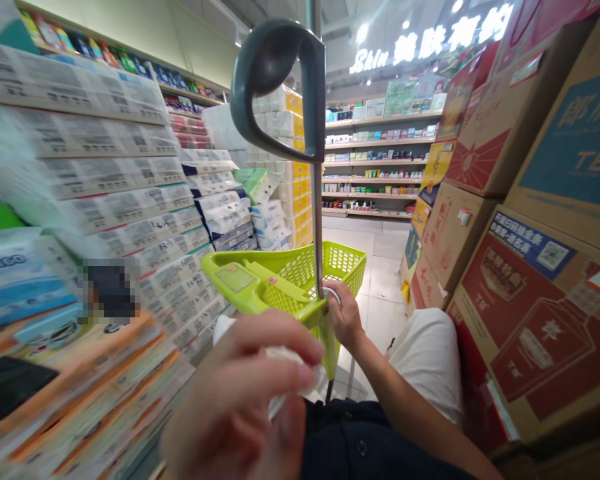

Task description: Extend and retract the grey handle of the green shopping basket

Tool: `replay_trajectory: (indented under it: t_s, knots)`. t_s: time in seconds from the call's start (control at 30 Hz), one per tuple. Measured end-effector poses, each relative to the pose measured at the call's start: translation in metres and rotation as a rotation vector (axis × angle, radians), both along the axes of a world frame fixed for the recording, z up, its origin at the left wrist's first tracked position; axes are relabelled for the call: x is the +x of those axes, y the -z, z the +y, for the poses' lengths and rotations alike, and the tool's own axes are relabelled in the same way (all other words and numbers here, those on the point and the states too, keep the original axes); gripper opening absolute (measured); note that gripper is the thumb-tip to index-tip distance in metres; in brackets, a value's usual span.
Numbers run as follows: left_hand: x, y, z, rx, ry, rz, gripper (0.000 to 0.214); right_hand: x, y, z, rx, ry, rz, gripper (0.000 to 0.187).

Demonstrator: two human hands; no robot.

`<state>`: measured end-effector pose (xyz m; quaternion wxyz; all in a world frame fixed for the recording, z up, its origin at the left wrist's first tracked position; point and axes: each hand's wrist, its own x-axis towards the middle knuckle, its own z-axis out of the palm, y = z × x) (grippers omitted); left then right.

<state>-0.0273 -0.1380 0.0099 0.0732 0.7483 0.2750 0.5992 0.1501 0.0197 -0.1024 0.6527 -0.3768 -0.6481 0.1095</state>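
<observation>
A lime-green plastic shopping basket (290, 267) with perforated sides is in front of me. From its near end rises a grey metal pole (317, 227), topped by a dark grey loop handle (243, 87). Low on the pole, my right hand (345, 317) is closed on a pale ring-shaped thing (334, 293), whose kind I cannot make out. My left hand (245, 387), blurred and close to the camera, has curled fingers. Something whitish (283, 353) shows between its fingers and thumb, too smeared to name.
Wrapped paper packs (115, 140) are piled high on the left. Printed cartons (525, 307) are stacked close on the right. A pale tiled aisle (380, 267) leads to shelves of small goods (380, 143). A dark phone-like slab (17, 387) lies on orange packs at lower left.
</observation>
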Motion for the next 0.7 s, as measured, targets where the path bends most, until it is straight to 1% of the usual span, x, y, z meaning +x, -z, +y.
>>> replay_trajectory:
  t_s: [0.07,0.1,0.13,0.17,0.23,0.3,0.37,0.4,0.47,0.57,0.63,0.7]
  knots:
    - [0.01,-0.014,0.028,-0.009,-0.053,-0.122,0.021,-0.001,-0.001,-0.002,0.003,0.007,-0.014,0.023]
    - [0.013,-0.019,0.043,-0.03,-0.09,-0.171,0.017,-0.003,-0.002,-0.004,0.007,0.004,-0.019,0.023]
    - [0.015,-0.021,0.058,-0.098,-0.136,-0.156,0.016,-0.004,-0.003,-0.006,0.01,-0.002,-0.022,0.023]
    - [0.016,-0.021,0.072,-0.164,-0.185,-0.102,0.021,-0.006,-0.005,-0.008,0.013,-0.013,-0.028,0.023]
    - [0.017,-0.016,0.097,-0.271,-0.234,0.052,0.036,-0.009,-0.008,-0.013,0.006,-0.038,-0.037,0.023]
    - [0.017,-0.01,0.112,-0.356,-0.212,0.222,0.045,-0.012,-0.01,-0.017,-0.017,-0.056,-0.031,0.024]
    - [0.02,-0.005,0.119,-0.403,-0.171,0.388,0.048,-0.013,-0.011,-0.018,-0.033,-0.062,-0.003,0.023]
    - [0.023,-0.004,0.12,-0.419,-0.173,0.463,0.047,-0.014,-0.011,-0.018,-0.03,-0.066,0.014,0.023]
    - [0.027,-0.004,0.121,-0.45,-0.219,0.605,0.042,-0.014,-0.011,-0.015,-0.011,-0.087,0.033,0.02]
    - [0.03,-0.005,0.119,-0.486,-0.291,0.765,0.036,-0.013,-0.011,-0.013,0.001,-0.119,0.059,0.018]
    - [0.03,-0.006,0.119,-0.501,-0.32,0.837,0.036,-0.012,-0.015,-0.015,0.007,-0.096,0.097,0.018]
    - [0.028,-0.008,0.119,-0.519,-0.348,0.889,0.037,-0.011,-0.021,-0.02,0.032,-0.041,0.126,0.019]
